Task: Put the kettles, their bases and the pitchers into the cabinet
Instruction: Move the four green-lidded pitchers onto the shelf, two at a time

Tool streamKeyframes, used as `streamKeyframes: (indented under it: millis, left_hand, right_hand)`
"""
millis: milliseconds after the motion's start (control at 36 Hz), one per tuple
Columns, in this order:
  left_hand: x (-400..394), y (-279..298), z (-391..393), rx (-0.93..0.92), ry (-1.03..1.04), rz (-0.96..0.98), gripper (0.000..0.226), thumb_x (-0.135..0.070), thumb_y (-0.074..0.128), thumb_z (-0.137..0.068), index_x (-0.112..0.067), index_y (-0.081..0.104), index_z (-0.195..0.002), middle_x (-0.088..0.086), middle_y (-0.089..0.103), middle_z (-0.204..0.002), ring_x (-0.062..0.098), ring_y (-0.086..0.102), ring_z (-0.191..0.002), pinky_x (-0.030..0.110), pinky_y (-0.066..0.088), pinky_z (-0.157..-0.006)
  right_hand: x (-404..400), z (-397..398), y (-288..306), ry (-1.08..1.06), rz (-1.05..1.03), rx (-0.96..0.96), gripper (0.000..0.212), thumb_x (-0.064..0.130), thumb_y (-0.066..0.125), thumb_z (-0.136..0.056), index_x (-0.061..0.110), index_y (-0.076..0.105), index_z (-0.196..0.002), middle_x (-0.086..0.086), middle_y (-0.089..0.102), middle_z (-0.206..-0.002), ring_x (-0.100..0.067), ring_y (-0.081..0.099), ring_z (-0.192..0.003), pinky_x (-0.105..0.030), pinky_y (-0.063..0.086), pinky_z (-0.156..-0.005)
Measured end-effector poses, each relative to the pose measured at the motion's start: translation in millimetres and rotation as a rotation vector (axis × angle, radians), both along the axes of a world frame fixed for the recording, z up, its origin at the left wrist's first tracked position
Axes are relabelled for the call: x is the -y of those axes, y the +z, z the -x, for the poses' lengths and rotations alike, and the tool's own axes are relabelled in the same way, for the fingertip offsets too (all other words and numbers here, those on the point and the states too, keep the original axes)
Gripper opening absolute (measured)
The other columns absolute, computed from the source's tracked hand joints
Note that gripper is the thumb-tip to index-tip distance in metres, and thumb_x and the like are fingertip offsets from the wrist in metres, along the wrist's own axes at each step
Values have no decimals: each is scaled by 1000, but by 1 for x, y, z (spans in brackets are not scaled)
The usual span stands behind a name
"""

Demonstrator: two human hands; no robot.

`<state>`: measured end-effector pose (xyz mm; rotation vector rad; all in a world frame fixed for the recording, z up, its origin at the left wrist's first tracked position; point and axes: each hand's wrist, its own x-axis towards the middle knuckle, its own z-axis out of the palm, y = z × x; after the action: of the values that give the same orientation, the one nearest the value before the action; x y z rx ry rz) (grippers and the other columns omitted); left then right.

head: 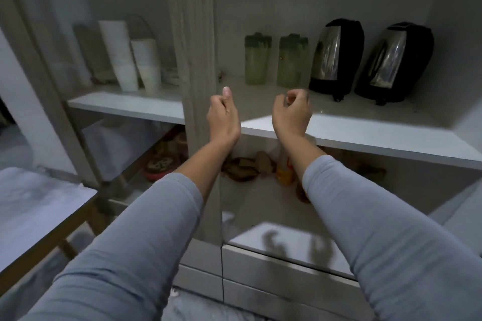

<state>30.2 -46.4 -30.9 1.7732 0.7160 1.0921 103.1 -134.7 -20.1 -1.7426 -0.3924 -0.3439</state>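
**Both hands empty in front of the cabinet shelf**

Fingers (293, 98) of our right hand (291, 114) are curled loosely inward, with nothing between them; those of our left hand (223, 116) are also bent toward the palm, the thumb (226, 92) sticking up, and it too holds nothing. We see both hands raised side by side, apart from each other, in front of the shelf's (365, 135) front edge, grey sleeves (146, 237) pushed partway up our forearms.

On that shelf, in the open right compartment of the cabinet (194, 34), 4 of the task's things stand in a row. From left to right we see 2 green pitchers, the left pitcher (257, 58) and the right pitcher (292, 61), near each other but apart, then 2 black and silver kettles, the left kettle (336, 56) just beside the right pitcher, and the right kettle (395, 61) further over. Each kettle sits on a dark bottom part; we cannot tell whether that is a separate base.

Behind the glass door (86, 47) to the left, 2 white cup stacks (118, 56) stand on the same level. Brown objects and a yellow bottle (284, 168) lie on the lower shelf, blurred. A table (39, 206) shows at lower left.
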Motion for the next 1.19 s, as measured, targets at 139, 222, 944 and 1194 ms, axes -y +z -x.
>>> streamKeyframes:
  millis: [139,222,944,1194]
  left_hand:
    - [-20,-9,59,-13,116,19,43,-46,22,-101,-10,44,-94,6,54,-97,19,49,-88,30,37,-80]
    - [-38,-16,96,-10,200,45,45,-47,22,-101,-9,45,-95,6,54,-95,19,49,-87,30,35,-77]
    - [-201,-64,356,-6,1057,275,45,-46,19,-101,-10,45,-103,14,59,-111,28,53,-102,31,32,-79]
    - [-238,-80,406,-4,1272,335,52,-45,20,-102,-3,51,-104,12,54,-100,27,51,-95,31,31,-76]
  right_hand:
    - [-22,49,-5,82,-27,4,20,19,51,-90,7,56,-105,-9,58,-106,-17,50,-88,-31,45,-80]
    - [-43,78,-11,172,6,-8,19,18,51,-90,7,57,-104,-8,59,-105,-15,49,-86,-25,39,-76]
    - [-283,275,-69,960,188,-62,15,17,47,-93,11,53,-81,-6,58,-84,-18,51,-76,-23,36,-64]
    - [-360,325,-82,1162,215,-72,15,17,47,-90,10,51,-77,1,52,-73,-18,49,-73,-27,39,-65]
